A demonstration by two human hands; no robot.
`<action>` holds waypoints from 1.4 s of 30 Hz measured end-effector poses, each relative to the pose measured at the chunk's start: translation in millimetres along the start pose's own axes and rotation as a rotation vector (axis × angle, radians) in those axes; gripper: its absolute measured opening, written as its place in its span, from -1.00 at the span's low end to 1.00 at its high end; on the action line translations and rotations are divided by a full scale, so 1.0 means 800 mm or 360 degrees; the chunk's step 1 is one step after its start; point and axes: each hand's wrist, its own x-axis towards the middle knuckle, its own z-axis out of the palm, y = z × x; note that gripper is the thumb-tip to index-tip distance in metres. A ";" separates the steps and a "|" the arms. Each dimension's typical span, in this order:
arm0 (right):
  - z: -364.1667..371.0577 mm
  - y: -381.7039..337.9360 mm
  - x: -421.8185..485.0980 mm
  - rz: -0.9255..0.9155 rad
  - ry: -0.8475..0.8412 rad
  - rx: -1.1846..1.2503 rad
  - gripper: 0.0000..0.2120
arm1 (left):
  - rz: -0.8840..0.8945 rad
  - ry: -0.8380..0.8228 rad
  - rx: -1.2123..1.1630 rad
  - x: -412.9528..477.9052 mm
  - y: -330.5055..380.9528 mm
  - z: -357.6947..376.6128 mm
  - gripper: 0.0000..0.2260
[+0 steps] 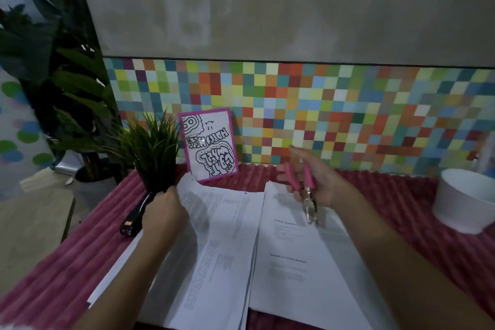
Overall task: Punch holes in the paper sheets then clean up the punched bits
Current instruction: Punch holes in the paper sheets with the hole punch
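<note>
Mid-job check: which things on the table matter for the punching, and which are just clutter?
In use: paper sheets, pink-handled hole punch, left hand, right hand.
Lying about: small plant, pink-framed drawing, black tool, white tub.

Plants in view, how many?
2: a small grassy plant on the table beside the left hand; a big leafy plant on the floor at left.

Print on paper sheets blurred, illegible; white cup cut off by right edge; small plant's base hidden behind left hand; black stapler partly covered by the same hand.
</note>
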 end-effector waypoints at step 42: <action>-0.160 0.071 -0.099 0.0136 0.0359 0.0057 -0.49 | 0.0208 -0.0400 -0.0131 0.002 0.270 0.062 -0.75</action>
